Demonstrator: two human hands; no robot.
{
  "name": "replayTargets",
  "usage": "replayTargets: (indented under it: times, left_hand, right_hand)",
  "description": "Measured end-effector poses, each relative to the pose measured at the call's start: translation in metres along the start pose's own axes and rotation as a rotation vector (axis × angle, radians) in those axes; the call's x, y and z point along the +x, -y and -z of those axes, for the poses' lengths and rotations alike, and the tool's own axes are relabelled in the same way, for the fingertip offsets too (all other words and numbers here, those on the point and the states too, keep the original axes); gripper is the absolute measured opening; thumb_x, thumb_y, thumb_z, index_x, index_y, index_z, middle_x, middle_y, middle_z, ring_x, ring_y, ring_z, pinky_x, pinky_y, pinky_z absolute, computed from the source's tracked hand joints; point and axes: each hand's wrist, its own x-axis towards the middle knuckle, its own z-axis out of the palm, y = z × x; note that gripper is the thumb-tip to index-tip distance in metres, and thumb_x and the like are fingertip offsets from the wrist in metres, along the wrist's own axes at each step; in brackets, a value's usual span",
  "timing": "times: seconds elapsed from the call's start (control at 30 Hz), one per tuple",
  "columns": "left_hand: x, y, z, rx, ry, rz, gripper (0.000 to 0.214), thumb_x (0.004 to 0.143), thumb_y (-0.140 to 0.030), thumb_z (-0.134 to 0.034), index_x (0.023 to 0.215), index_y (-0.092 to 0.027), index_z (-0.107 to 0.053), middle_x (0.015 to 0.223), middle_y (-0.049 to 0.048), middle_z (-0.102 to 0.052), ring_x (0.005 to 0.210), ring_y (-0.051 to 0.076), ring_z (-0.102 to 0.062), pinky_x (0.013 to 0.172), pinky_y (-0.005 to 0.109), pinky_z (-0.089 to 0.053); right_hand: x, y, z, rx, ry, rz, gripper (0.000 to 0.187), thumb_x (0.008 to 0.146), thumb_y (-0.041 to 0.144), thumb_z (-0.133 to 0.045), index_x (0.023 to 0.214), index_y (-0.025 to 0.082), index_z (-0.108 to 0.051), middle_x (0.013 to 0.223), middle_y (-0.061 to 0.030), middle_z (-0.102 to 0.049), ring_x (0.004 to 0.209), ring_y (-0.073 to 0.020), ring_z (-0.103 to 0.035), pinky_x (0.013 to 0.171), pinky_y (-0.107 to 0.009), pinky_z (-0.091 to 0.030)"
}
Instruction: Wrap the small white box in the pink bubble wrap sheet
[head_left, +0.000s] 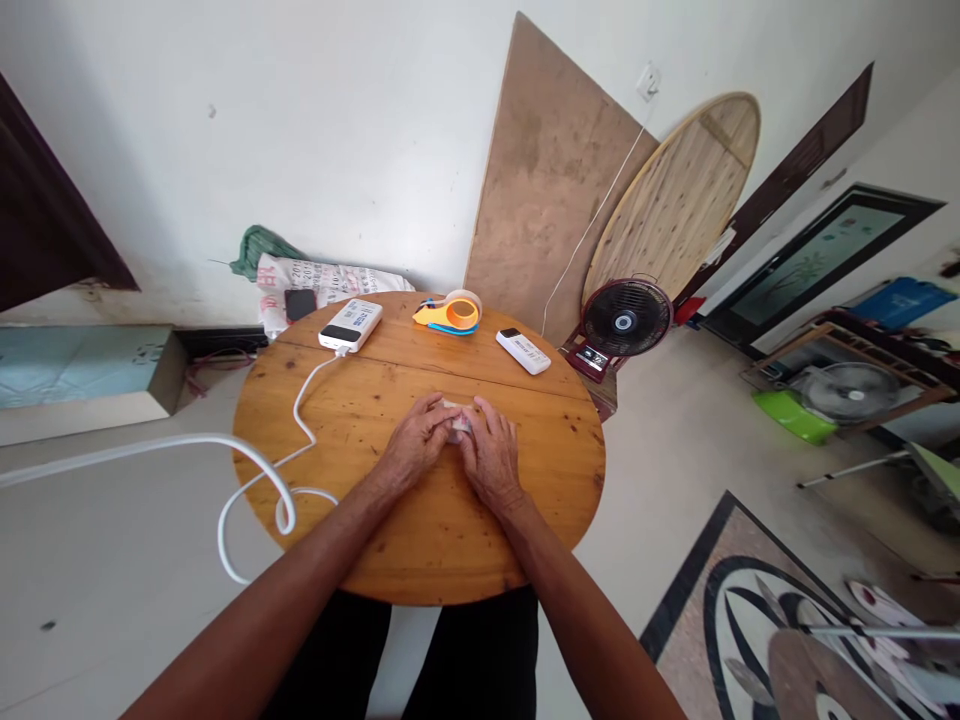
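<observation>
At the middle of the round wooden table (405, 540), both hands meet around a small whitish object (460, 424). Fingers cover most of it, so its kind cannot be made out. My left hand (418, 437) grips its left side with bent fingers and thumb. On the right side, my right hand (492, 455) is closed on the same object. Beyond the hands lies an orange and blue tape dispenser (431, 316) with a roll of tape. A white power bank (351, 325) with a plugged-in cable is at the far left, and a smaller white power bank (523, 352) is at the far right.
The thick white cable (225, 440) loops over the table's left edge. A printed sack (330, 280) lies behind the table against the wall. To the right stand a dark fan (626, 318), a leaning round wooden board (682, 190) and a brown panel (555, 170).
</observation>
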Motion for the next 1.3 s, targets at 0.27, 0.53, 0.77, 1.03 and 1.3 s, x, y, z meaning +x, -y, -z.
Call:
replayTargets:
  times: [0.27, 0.53, 0.77, 1.03, 1.3]
  left_hand:
    - [-0.0035, -0.0088, 0.0023, -0.015, -0.101, 0.024, 0.04, 0.083, -0.025, -0.049, 0.122, -0.016, -0.054, 0.131, 0.0142, -0.048, 0.125, 0.024, -0.046, 0.105, 0.042, -0.042]
    - [-0.0036, -0.0096, 0.0029, -0.024, -0.093, 0.022, 0.047, 0.085, -0.026, -0.048, 0.131, -0.015, -0.047, 0.133, 0.0149, -0.046, 0.127, 0.024, -0.044, 0.107, 0.042, -0.039]
    - [-0.0044, -0.0098, 0.0033, 0.001, -0.073, 0.02, 0.044, 0.086, -0.026, -0.047, 0.128, -0.014, -0.051, 0.135, 0.0156, -0.045, 0.128, 0.024, -0.043, 0.106, 0.042, -0.041]
    - [-0.0039, -0.0074, 0.0025, 0.023, -0.085, 0.003, 0.044, 0.085, -0.025, -0.048, 0.128, -0.014, -0.05, 0.134, 0.0152, -0.047, 0.127, 0.024, -0.044, 0.108, 0.043, -0.038]
    - [-0.0038, -0.0048, 0.0001, 0.019, -0.079, -0.018, 0.043, 0.087, -0.026, -0.045, 0.127, -0.012, -0.052, 0.132, 0.0156, -0.049, 0.125, 0.023, -0.046, 0.107, 0.041, -0.039]
  right_hand:
    - [-0.0006, 0.0001, 0.0016, 0.01, 0.004, -0.005, 0.036, 0.091, 0.029, -0.047, 0.126, 0.02, -0.052, 0.138, -0.011, -0.046, 0.111, -0.025, -0.048, 0.091, -0.038, -0.034]
    - [-0.001, 0.0004, 0.0023, 0.027, -0.002, 0.007, 0.046, 0.091, 0.031, -0.047, 0.135, 0.018, -0.045, 0.14, -0.0125, -0.044, 0.115, -0.0254, -0.046, 0.093, -0.038, -0.034]
    - [-0.0018, -0.0002, 0.0025, -0.01, 0.006, 0.016, 0.038, 0.091, 0.031, -0.048, 0.129, 0.024, -0.053, 0.14, -0.0104, -0.043, 0.112, -0.0253, -0.047, 0.092, -0.039, -0.034]
    - [-0.002, -0.0003, 0.0024, -0.039, 0.014, 0.054, 0.039, 0.092, 0.03, -0.046, 0.129, 0.024, -0.053, 0.141, -0.0118, -0.041, 0.112, -0.0262, -0.046, 0.092, -0.04, -0.034]
    - [0.0017, -0.0018, -0.0003, 0.001, 0.013, 0.032, 0.036, 0.09, 0.029, -0.05, 0.125, 0.024, -0.056, 0.138, -0.0101, -0.044, 0.117, -0.0257, -0.043, 0.095, -0.04, -0.033]
